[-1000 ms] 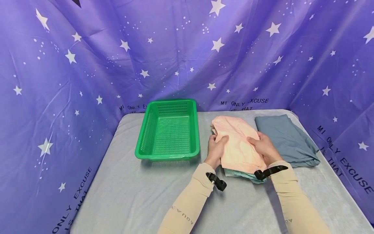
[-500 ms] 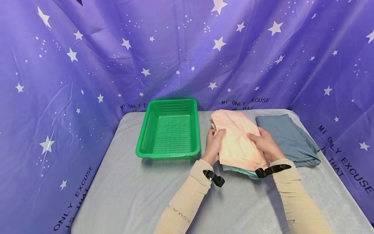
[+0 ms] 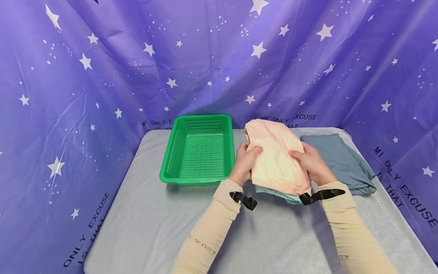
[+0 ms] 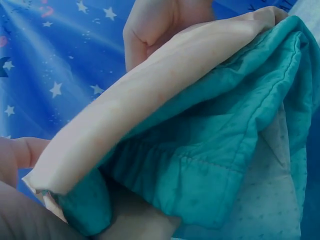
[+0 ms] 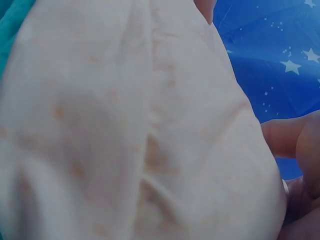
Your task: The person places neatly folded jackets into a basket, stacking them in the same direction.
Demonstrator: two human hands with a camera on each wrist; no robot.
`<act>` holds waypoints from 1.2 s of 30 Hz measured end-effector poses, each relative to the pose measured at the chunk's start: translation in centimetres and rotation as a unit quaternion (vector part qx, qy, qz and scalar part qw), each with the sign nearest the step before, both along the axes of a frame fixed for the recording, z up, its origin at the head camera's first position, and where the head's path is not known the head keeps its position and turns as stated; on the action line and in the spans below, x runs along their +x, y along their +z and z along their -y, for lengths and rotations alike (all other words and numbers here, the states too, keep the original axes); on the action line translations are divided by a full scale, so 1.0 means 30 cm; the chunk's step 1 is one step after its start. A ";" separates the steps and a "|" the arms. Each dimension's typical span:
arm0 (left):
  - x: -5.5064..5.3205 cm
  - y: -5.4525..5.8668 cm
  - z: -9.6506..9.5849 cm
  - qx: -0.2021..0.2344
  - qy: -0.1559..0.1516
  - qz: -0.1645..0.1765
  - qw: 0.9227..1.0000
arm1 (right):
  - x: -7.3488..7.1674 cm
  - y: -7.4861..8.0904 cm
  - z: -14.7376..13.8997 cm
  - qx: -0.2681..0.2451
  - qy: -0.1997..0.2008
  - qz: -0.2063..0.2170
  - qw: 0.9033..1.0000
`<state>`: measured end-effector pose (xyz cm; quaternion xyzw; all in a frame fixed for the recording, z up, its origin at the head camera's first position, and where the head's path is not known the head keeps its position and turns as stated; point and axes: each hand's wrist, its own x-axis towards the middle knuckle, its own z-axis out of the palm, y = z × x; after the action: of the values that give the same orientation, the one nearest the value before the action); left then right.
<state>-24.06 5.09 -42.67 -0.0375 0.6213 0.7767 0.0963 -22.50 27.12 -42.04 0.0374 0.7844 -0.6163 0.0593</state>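
A folded peach-pink cloth (image 3: 275, 158) is lifted over the right half of the table, its far edge overlapping the curtain in the head view. Teal fabric (image 4: 210, 135) with stitched seams hangs in folds under it, in the left wrist view. My left hand (image 3: 244, 161) grips the bundle's left side, thumb on top and the other fingers mostly hidden beneath. On the opposite side, my right hand (image 3: 315, 164) pinches the edge the same way. Up close in the right wrist view, the peach cloth (image 5: 100, 120) shows creases and faint orange spots.
A green perforated basket (image 3: 196, 180) stands left of the bundle, with nothing in it. Folded blue-grey cloth (image 3: 338, 163) lies at the right edge of the grey-covered table (image 3: 147, 224). Purple star-printed curtains (image 3: 205, 49) enclose the back and sides.
Both hands have raised the peach and teal bundle away from the tabletop, moving it slightly left and toward the back. The basket and blue-grey cloth stay where they were.
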 end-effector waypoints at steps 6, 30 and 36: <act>-0.012 0.040 0.031 0.003 -0.015 0.014 1.000 | 0.001 0.039 0.013 -0.032 0.012 0.002 0.999; -0.046 0.156 0.178 0.011 -0.048 0.007 0.999 | -0.014 0.158 0.083 -0.101 0.083 -0.009 0.991; -0.053 0.181 0.213 0.005 -0.054 -0.003 0.999 | -0.025 0.180 0.104 -0.130 0.089 0.007 0.987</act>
<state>-25.64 -1.29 -37.23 -0.0007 0.6191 0.7734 0.1364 -23.24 24.00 -36.66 -0.0362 0.6975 -0.7048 0.1242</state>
